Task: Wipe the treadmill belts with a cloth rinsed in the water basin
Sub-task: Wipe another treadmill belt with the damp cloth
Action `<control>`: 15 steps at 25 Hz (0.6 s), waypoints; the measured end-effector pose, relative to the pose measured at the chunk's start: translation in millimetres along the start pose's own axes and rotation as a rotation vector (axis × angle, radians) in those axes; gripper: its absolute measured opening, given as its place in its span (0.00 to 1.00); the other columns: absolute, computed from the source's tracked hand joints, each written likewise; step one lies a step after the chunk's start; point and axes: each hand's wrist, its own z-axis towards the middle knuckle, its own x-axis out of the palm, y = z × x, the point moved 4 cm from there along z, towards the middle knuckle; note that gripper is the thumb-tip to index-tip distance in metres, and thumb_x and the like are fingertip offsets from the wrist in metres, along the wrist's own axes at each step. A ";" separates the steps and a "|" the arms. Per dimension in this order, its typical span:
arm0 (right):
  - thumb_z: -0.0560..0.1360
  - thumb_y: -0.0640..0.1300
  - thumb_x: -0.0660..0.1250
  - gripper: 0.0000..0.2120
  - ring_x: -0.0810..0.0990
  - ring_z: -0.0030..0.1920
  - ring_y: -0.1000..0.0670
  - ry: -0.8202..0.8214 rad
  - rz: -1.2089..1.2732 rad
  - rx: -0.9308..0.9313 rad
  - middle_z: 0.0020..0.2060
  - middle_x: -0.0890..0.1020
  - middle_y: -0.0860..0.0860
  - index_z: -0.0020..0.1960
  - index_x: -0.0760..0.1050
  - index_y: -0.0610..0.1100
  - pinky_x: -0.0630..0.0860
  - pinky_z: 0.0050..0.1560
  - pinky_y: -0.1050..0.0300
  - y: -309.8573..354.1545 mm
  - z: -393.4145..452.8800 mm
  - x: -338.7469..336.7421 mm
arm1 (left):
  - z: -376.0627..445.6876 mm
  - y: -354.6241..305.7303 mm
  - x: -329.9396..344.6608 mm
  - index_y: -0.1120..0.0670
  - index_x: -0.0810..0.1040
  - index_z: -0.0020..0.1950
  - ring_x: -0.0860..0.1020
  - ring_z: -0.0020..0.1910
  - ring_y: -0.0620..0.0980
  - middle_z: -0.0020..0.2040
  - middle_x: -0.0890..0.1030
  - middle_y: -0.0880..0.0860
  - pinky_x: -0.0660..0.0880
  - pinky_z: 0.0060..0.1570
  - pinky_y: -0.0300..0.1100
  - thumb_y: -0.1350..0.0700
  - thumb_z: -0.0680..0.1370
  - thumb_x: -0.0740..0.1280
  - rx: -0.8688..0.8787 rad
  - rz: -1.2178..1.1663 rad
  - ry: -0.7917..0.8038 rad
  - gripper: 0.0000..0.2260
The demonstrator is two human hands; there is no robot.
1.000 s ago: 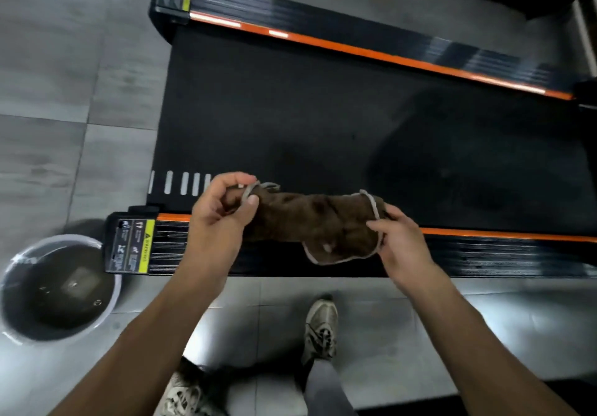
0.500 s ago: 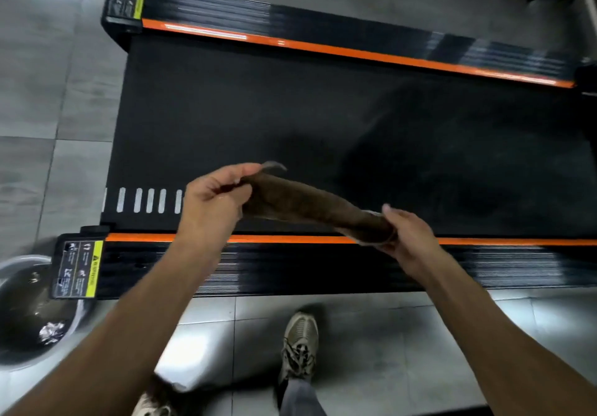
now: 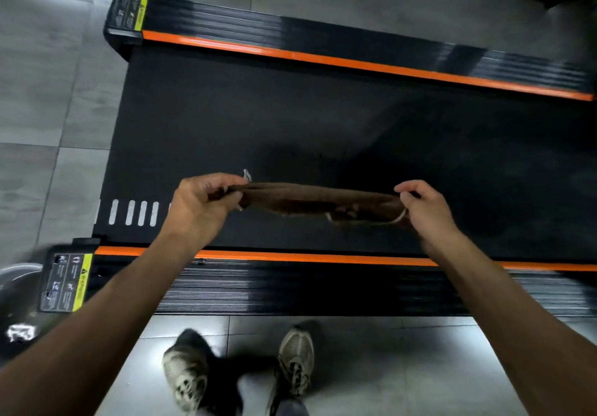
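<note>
A brown cloth (image 3: 318, 198) with a pale hem is stretched flat between my two hands, just above the black treadmill belt (image 3: 290, 118). My left hand (image 3: 202, 204) pinches its left end and my right hand (image 3: 423, 205) pinches its right end. The belt runs across the view between two orange-edged black side rails (image 3: 323, 286). Only a sliver of the grey water basin (image 3: 17, 299) shows, at the lower left edge beside the treadmill's end.
Grey floor tiles (image 3: 48, 92) surround the treadmill. My two shoes (image 3: 295, 362) stand on the tiles just in front of the near rail. A yellow warning label (image 3: 69, 281) marks the near rail's left end.
The cloth was bunched between my hands over the near rail; now it is pulled out long and flat, farther out over the belt. My hands have spread apart. The basin has slid toward the left edge.
</note>
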 end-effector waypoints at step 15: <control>0.81 0.48 0.64 0.11 0.74 0.32 0.62 -0.064 -0.084 -0.277 0.35 0.77 0.51 0.43 0.77 0.44 0.69 0.31 0.71 -36.1 44.9 34.9 | 68.1 59.4 46.3 0.54 0.78 0.45 0.76 0.34 0.40 0.36 0.79 0.50 0.72 0.35 0.33 0.60 0.77 0.69 0.030 0.129 0.229 0.02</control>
